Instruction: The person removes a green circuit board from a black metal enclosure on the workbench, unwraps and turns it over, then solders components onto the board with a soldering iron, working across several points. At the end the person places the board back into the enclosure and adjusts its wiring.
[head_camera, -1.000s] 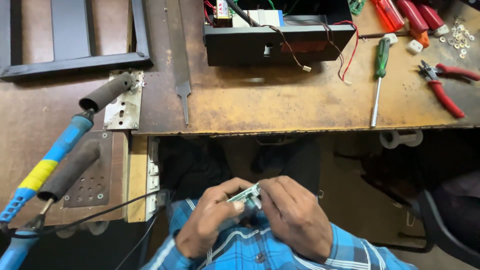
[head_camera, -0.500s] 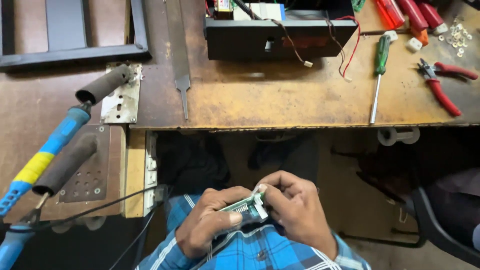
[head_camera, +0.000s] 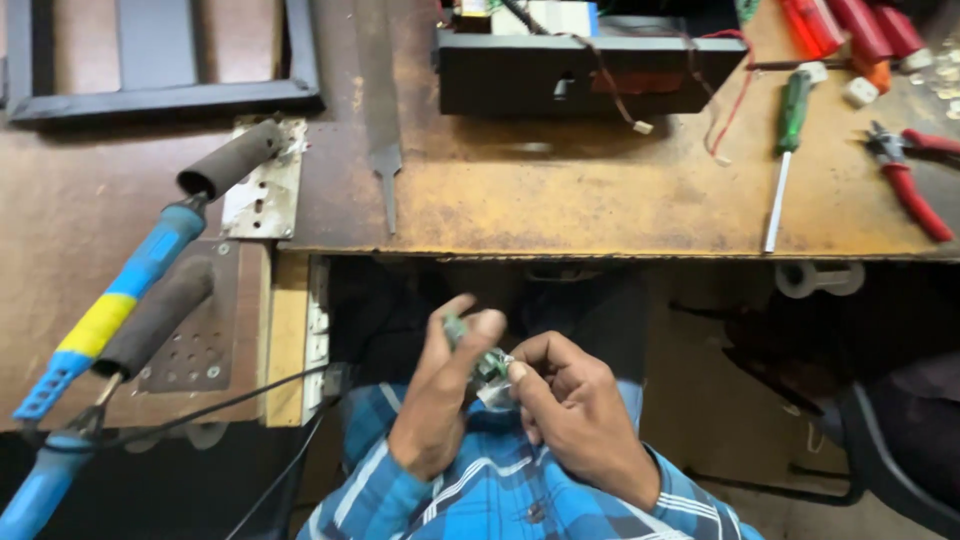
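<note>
Both hands meet low in the near middle, below the edge of the counter (head_camera: 560, 215). The left hand (head_camera: 440, 400) and the right hand (head_camera: 575, 410) each pinch a small green circuit board (head_camera: 490, 362) between fingertips, so both grips are closed on it, held over the lap. On the far counter sits an open black box (head_camera: 590, 70) holding boards and red wires. To its right lie a green screwdriver (head_camera: 787, 150) and red pliers (head_camera: 912, 175). At left, two blue soldering irons (head_camera: 130, 300) rest beside a metal file (head_camera: 380, 110).
</note>
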